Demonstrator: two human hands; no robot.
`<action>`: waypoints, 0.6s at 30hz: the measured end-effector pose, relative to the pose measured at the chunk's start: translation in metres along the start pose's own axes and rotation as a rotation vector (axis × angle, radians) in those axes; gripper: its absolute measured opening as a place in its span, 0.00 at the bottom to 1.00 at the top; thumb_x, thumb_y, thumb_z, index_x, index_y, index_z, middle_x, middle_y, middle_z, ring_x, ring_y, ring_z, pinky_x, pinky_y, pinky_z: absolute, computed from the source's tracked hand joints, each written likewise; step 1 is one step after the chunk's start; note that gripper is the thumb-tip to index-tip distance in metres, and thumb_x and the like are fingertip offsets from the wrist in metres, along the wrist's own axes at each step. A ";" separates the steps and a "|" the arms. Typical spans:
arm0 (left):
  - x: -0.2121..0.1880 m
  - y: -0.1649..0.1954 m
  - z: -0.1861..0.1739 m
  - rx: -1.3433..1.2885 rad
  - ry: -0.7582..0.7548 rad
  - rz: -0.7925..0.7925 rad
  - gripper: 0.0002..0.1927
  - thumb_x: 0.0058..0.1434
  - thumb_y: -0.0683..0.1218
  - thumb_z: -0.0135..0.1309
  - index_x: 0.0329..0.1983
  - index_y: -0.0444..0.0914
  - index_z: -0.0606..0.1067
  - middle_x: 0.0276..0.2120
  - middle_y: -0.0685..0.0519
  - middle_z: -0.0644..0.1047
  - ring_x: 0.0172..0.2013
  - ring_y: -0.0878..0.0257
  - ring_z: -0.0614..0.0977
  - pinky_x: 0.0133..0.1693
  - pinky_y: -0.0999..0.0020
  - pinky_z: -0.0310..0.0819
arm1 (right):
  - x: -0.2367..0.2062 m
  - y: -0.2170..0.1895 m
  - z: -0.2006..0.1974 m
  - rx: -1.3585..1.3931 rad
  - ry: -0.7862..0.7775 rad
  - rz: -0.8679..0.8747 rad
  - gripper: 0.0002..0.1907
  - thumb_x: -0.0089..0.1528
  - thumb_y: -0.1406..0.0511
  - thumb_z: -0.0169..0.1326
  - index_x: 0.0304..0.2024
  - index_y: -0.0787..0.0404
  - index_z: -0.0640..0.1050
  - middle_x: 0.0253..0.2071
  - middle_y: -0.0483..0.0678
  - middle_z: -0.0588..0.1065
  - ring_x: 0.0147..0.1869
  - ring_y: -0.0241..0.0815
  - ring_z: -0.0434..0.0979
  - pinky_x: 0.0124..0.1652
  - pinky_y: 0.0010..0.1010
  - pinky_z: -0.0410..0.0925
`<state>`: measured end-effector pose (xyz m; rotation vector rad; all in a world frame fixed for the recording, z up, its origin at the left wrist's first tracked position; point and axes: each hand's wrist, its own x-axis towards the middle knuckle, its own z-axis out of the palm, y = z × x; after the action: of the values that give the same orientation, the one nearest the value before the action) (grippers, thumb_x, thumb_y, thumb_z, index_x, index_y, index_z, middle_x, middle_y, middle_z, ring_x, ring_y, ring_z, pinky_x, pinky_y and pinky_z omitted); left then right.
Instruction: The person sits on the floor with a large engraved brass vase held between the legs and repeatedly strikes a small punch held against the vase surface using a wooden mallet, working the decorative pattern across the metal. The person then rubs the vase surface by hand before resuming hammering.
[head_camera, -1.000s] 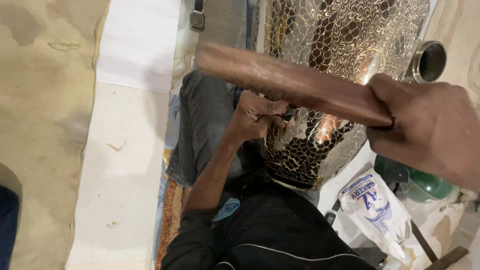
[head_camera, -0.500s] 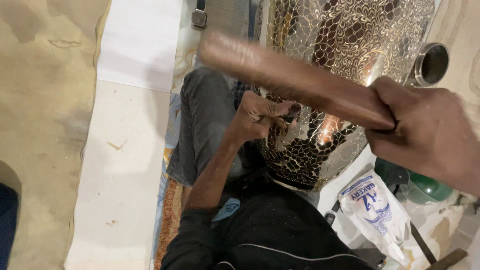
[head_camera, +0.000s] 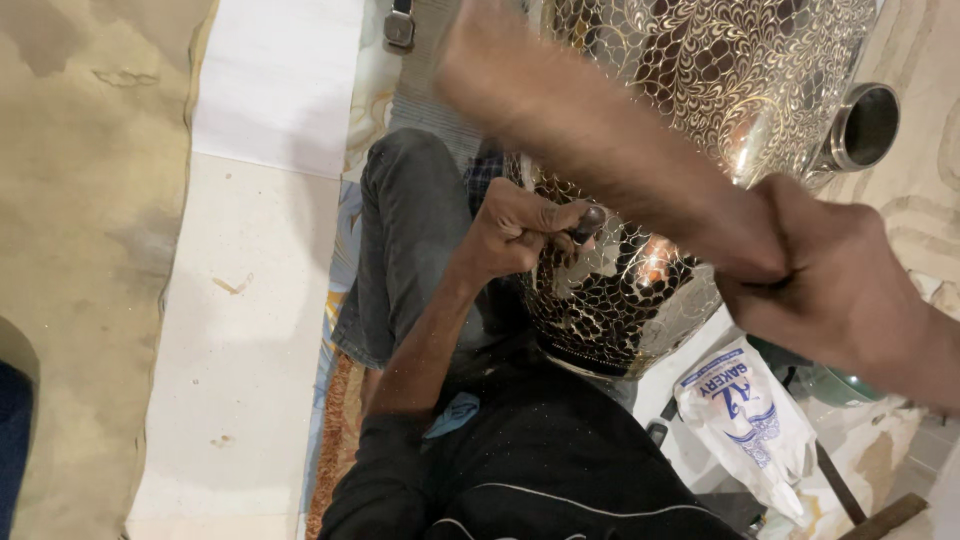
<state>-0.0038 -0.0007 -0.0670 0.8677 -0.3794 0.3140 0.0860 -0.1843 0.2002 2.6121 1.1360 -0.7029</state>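
From my remote feed, my left hand pinches a small chisel against the engraved metal vessel mid-frame; my right hand grips a wooden mallet (blurred). Patterning covers most visible surface; how much remains I cannot tell.

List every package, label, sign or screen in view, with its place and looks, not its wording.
Plastic bag: lies on the floor at lower right, below the patterned metal pot and under the right hand; a soft, crumpled pouch, white with blue print.
No other label, sign or screen can be made out.
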 end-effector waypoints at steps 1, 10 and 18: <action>0.000 0.000 0.000 0.060 -0.020 0.035 0.21 0.62 0.27 0.46 0.50 0.38 0.81 0.42 0.45 0.83 0.37 0.63 0.88 0.42 0.66 0.91 | 0.000 0.000 0.000 -0.215 -0.068 0.024 0.12 0.58 0.62 0.59 0.38 0.60 0.72 0.21 0.45 0.74 0.20 0.39 0.73 0.23 0.32 0.69; 0.014 0.023 0.013 0.067 0.150 0.148 0.14 0.60 0.31 0.59 0.48 0.37 0.80 0.36 0.46 0.84 0.34 0.62 0.86 0.62 0.57 0.74 | 0.007 0.028 0.040 0.540 0.097 -0.026 0.13 0.53 0.65 0.65 0.35 0.68 0.78 0.19 0.49 0.74 0.16 0.39 0.71 0.16 0.33 0.64; 0.016 0.015 0.012 0.074 0.059 -0.002 0.19 0.62 0.28 0.57 0.52 0.38 0.80 0.44 0.45 0.84 0.39 0.61 0.89 0.44 0.66 0.90 | -0.014 0.022 0.060 0.556 0.241 0.072 0.20 0.49 0.65 0.71 0.39 0.69 0.80 0.22 0.50 0.77 0.20 0.36 0.73 0.21 0.29 0.64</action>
<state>0.0015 0.0011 -0.0425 0.9288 -0.3137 0.3530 0.0735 -0.2296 0.1555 3.2609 1.0085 -0.7982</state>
